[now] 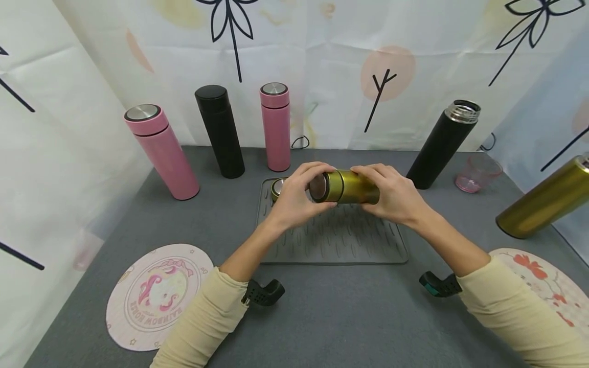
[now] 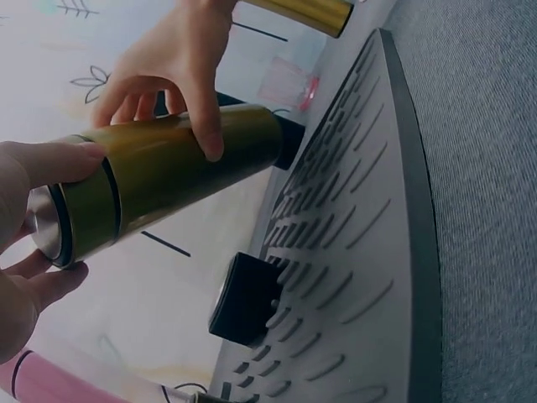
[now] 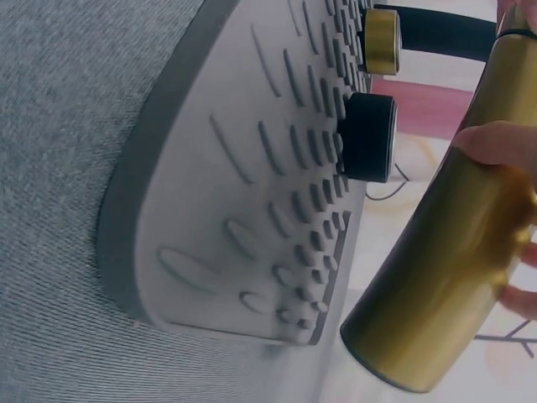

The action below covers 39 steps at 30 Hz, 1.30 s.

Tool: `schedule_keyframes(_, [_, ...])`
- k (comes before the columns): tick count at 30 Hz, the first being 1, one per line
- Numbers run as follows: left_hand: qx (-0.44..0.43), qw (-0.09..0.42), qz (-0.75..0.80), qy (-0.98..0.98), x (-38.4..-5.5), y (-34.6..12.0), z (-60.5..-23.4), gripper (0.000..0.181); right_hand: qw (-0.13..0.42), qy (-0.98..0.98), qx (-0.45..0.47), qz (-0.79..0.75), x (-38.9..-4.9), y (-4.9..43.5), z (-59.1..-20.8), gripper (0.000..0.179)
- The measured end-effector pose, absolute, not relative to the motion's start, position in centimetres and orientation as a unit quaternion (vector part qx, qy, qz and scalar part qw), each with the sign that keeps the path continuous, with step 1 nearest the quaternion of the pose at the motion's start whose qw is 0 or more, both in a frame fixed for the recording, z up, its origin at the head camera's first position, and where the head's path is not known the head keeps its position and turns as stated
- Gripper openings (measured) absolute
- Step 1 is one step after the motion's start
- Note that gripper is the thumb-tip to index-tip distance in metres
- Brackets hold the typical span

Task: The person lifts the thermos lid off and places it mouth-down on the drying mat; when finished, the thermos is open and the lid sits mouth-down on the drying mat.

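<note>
A gold thermos (image 1: pixel 361 188) is held tilted, almost level, above a grey drying mat (image 1: pixel 331 245). My left hand (image 1: pixel 298 197) grips its lid end, thumb on one side and fingers on the other, as the left wrist view shows. Round the body, towards the base, my right hand (image 1: pixel 397 193) holds it. The lid (image 2: pixel 88 201) sits on the thermos, with a dark ring at the seam. On the mat lie a loose gold lid (image 3: pixel 382 40) and a black lid (image 3: pixel 369 137); in the head view the black one is hidden behind the thermos and hands.
At the back left stand two pink thermoses (image 1: pixel 163 153) (image 1: pixel 276 133) and a black thermos (image 1: pixel 223 135). Rightward are a lidless black thermos (image 1: pixel 434 153), a pink glass (image 1: pixel 476 176) and another gold thermos (image 1: pixel 543 199). Round placemats (image 1: pixel 119 306) (image 1: pixel 570 266) lie at both sides.
</note>
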<state>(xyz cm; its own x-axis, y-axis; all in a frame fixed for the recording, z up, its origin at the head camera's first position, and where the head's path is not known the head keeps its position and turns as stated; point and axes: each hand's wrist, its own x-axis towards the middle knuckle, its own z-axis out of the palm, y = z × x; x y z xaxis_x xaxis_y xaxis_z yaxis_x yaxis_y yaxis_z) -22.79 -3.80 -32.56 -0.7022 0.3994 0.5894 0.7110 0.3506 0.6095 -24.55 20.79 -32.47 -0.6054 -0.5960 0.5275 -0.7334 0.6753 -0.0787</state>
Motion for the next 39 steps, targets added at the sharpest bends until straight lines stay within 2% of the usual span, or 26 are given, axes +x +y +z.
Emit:
schedule_keyframes(5, [-0.349, 0.190, -0.457, -0.796, -22.6, -3.9, -32.4, 0.058, 0.235, -0.879, 0.386, 0.154, -24.7, 21.1, -32.6, 0.088])
schedule_keyframes(10, [-0.354, 0.205, -0.458, -0.789, -22.4, -4.0, -32.2, 0.058, 0.183, -0.901, 0.363, 0.153, -24.2, 21.6, -32.1, 0.092])
schedule_keyframes(15, [-0.375, 0.195, -0.468, -0.776, -22.2, -3.9, -32.2, 0.058, 0.147, -0.917, 0.336, 0.156, -23.5, 22.2, -32.2, 0.089])
schedule_keyframes(21, [-0.363, 0.190, -0.460, -0.788, -22.0, -3.4, -32.1, 0.058, 0.200, -0.909, 0.329, 0.160, -23.1, 22.6, -32.8, 0.089])
schedule_keyframes(33, [-0.230, 0.163, -0.477, -0.832, -21.2, -2.3, -31.3, 0.056, 0.328, -0.877, 0.312, 0.158, -22.8, 22.5, -33.7, 0.086])
schedule_keyframes(39, [-0.273, 0.109, -0.464, -0.836, -21.2, -2.5, -31.0, 0.078, 0.330, -0.878, 0.298, 0.177, -22.6, 22.7, -33.8, 0.083])
